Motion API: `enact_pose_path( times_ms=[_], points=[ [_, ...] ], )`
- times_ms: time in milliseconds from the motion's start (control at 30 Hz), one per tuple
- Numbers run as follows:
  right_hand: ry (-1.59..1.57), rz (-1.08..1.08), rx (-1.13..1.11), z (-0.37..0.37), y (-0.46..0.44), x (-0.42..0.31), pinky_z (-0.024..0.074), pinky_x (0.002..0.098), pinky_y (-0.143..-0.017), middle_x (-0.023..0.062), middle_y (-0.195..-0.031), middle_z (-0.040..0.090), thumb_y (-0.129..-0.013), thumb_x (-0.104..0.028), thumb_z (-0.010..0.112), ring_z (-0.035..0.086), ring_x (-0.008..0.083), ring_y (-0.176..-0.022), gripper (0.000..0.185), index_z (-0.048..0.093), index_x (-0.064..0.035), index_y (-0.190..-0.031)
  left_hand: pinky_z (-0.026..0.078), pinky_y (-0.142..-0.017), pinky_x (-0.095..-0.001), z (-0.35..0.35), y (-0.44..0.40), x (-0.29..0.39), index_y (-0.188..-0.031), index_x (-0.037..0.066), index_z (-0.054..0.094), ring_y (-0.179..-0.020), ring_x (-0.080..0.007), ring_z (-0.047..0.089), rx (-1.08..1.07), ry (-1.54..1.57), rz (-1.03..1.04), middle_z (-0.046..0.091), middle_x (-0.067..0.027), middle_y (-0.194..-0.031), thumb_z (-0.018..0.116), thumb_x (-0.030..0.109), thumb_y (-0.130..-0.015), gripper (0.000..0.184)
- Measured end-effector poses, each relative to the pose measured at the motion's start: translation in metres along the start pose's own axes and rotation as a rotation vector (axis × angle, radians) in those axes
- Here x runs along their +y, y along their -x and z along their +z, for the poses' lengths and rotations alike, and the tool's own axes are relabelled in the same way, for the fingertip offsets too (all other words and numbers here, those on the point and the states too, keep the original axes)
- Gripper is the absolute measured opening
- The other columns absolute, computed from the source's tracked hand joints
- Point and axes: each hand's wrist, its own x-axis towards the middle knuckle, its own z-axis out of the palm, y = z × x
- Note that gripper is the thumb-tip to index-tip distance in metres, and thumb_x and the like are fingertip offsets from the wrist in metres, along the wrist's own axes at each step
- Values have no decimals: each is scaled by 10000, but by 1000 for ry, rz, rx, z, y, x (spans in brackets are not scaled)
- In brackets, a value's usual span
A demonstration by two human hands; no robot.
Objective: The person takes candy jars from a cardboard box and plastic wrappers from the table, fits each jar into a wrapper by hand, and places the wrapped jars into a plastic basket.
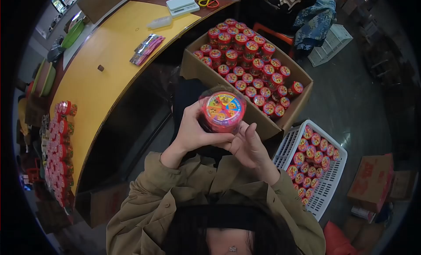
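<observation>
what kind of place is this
Probably a small packing workshop: a cardboard box and a white basket hold many similar red-rimmed jars, and what looks like a scale sits on the yellow table.

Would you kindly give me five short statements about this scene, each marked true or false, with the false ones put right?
1. The left hand holds a jar. True.
2. The round top of that jar is turned away from the camera. False: it faces the camera.
3. The white basket contains several more jars. True.
4. The scale lies on the floor. False: it is on the yellow table.
5. The open carton is empty. False: it holds many jars.
</observation>
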Motion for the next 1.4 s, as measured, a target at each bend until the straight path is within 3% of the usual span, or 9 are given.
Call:
enact_pose_path(
  times_ms=[67,300,467,667,1033,1233,1300,1333,1400],
  points=[
    [82,-49,119,2,8,-4,451,358,-911,111,-1211,491,-813,-520,568,516,183,-1097,727,352,-6,-1279,482,-802,-299,7,-3,-8,-1029,-1,599,-891,-234,629,43,-332,177,633,-122,-963,834,201,-491,621],
    [22,-69,175,9,15,-3,454,354,-897,112,-1192,506,-841,-518,538,531,183,-1068,684,380,-1,-1260,503,-771,-315,16,7,-14,-1042,-10,588,-872,-244,637,45,-394,223,632,-129,-958,829,196,-512,618],
    [64,-14,160,15,13,-12,443,343,-902,101,-1188,508,-868,-395,561,522,174,-1072,572,392,-9,-1256,499,-773,-318,18,6,-14,-1054,-4,574,-879,-250,631,66,-354,232,627,-133,-978,838,192,-510,635],
    [40,-24,219,2,23,-11,418,320,-904,89,-1184,514,-858,-380,569,517,147,-1058,550,422,-15,-1242,495,-783,-318,26,4,-21,-1093,-3,545,-902,-253,622,7,-441,274,616,-136,-1013,839,167,-514,672],
    [-20,-155,234,-26,58,-33,461,342,-901,107,-1137,538,-855,-353,584,540,167,-1051,531,441,20,-1205,468,-851,-308,68,-10,-57,-1189,-1,431,-1009,-228,573,-242,-339,161,526,-125,-1131,844,164,-568,764],
    [-65,-217,315,-50,89,-38,476,326,-881,108,-1101,561,-857,-342,590,561,164,-1016,491,476,13,-1176,451,-892,-310,103,-14,-76,-1209,-2,405,-1022,-191,557,-380,-288,32,521,-106,-1139,839,126,-578,776],
    [-126,-244,374,-61,101,-40,483,319,-866,101,-1073,574,-852,-346,598,568,166,-1002,480,493,8,-1160,448,-901,-317,123,-16,-75,-1217,-5,397,-1040,-185,543,-382,-118,-81,499,-111,-1170,837,119,-582,783],
    [-113,-270,381,-69,106,-39,487,317,-857,96,-1058,582,-844,-345,608,572,165,-997,474,503,0,-1151,432,-925,-320,129,-18,-78,-1259,-2,350,-1086,-187,513,-479,-117,-201,459,-117,-1218,838,122,-586,841],
    [-133,-314,450,-84,124,-43,495,332,-843,91,-1054,584,-841,-330,613,579,172,-985,454,507,-15,-1150,381,-979,-345,147,-17,-75,-1325,1,268,-1176,-226,448,-478,-130,-127,399,-145,-1288,849,146,-564,968]
  ],
)
